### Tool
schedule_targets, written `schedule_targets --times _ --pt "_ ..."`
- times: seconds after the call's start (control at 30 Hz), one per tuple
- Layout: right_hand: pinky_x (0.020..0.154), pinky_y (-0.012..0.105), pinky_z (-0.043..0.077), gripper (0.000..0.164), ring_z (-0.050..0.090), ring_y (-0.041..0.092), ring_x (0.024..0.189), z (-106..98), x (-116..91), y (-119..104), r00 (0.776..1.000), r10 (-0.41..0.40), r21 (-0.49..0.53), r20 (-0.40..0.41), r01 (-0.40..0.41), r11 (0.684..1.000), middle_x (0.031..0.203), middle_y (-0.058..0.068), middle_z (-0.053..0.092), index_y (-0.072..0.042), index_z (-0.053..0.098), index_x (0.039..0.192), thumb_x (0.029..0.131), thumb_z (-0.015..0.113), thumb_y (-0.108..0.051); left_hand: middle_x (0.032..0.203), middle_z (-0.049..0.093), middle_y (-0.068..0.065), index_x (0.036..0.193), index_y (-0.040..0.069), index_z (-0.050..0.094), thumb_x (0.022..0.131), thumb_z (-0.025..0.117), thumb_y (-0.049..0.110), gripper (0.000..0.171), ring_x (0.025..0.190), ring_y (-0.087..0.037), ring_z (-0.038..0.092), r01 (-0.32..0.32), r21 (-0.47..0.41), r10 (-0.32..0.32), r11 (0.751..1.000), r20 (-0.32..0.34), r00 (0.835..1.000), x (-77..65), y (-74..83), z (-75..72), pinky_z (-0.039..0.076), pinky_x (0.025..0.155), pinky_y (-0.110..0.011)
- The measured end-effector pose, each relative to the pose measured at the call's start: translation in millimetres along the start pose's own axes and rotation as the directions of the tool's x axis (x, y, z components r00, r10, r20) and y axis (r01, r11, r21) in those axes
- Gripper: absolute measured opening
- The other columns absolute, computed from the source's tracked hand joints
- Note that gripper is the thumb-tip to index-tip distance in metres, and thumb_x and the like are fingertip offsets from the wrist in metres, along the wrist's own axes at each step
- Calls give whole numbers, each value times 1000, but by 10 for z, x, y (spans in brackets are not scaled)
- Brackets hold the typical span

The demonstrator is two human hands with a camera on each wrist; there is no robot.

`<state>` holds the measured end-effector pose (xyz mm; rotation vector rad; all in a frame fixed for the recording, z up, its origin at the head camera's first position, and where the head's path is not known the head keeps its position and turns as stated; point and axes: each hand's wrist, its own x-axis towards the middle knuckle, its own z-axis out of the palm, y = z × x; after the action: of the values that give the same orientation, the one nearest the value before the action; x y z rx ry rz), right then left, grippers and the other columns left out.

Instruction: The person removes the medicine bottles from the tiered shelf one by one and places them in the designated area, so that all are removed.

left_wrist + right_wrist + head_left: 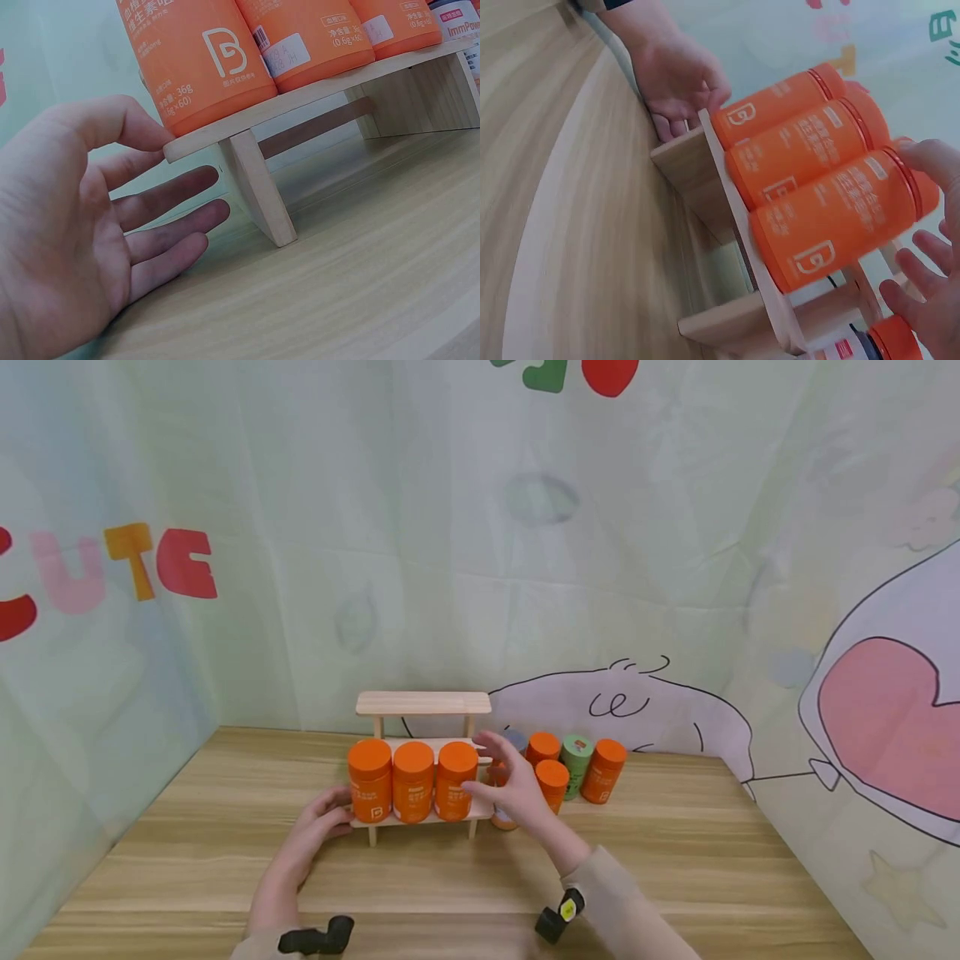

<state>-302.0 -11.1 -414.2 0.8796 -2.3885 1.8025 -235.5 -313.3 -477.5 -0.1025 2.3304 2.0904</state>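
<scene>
Three orange bottles with orange lids stand in a row on the lower board of a small wooden rack (423, 702): a left bottle (371, 781), a middle bottle (413, 782) and a right bottle (457, 782). At the rack's left end, my left hand (82, 202) pinches the board's corner between thumb and forefinger; its other fingers extend loosely beneath. My right hand (517, 785) is beside the right bottle, thumb at its lid (919, 184). The fingers (922, 270) of that hand are spread, not closed around the bottle.
Right of the rack, partly behind my right hand, stand more bottles: a green one (577, 767), an orange one (603, 771) and several others. A printed curtain (465, 568) hangs behind the wooden table (675, 860).
</scene>
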Motion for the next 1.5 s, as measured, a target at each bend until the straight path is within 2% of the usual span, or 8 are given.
schedule_targets --times 0.17,0.33,0.5,0.83,1.27,1.5 --pt "100 46 48 71 51 33 124 91 9 -2 999 -18 10 31 17 1000 139 16 54 -2 41 145 82 76 -6 146 38 -29 142 -9 36 97 44 8 49 93 6 55 6 0 -6 1000 6 1000 -1 -8 1 50 83 -16" --pt "96 39 50 68 54 31 118 173 17 -23 1000 -18 -3 16 18 1000 132 15 58 -6 45 142 82 77 -10 146 38 -28 142 -9 36 97 44 8 49 93 6 55 10 0 -10 1000 6 1000 2 -11 -2 50 83 -16" --pt "97 44 50 68 55 31 120 237 23 3 1000 7 -9 -10 -7 1000 132 14 59 -5 45 142 82 77 -14 147 37 -28 143 -9 35 97 45 8 50 93 6 55 14 0 -14 1000 9 1000 1 -13 -9 50 84 -16" --pt "99 48 49 70 55 32 121 298 15 52 999 34 9 -25 -34 999 135 14 57 -7 43 144 82 77 -11 144 39 -30 140 -11 37 95 45 6 49 92 6 55 -13 -1 13 1000 -6 1000 6 -18 -3 51 82 -18" --pt "98 47 50 67 55 31 120 310 15 77 998 56 36 -37 -55 998 133 12 58 -11 46 142 82 77 -13 144 39 -29 141 -10 36 97 44 8 49 92 5 55 -9 3 9 1000 1 1000 18 -20 1 51 82 -17" --pt "100 49 48 66 54 30 122 307 5 60 997 71 45 -38 -69 997 134 11 58 -11 46 141 83 76 -14 141 42 -30 138 -12 38 95 45 6 47 90 4 56 -26 -1 26 1000 -16 1000 24 -17 11 52 81 -18"
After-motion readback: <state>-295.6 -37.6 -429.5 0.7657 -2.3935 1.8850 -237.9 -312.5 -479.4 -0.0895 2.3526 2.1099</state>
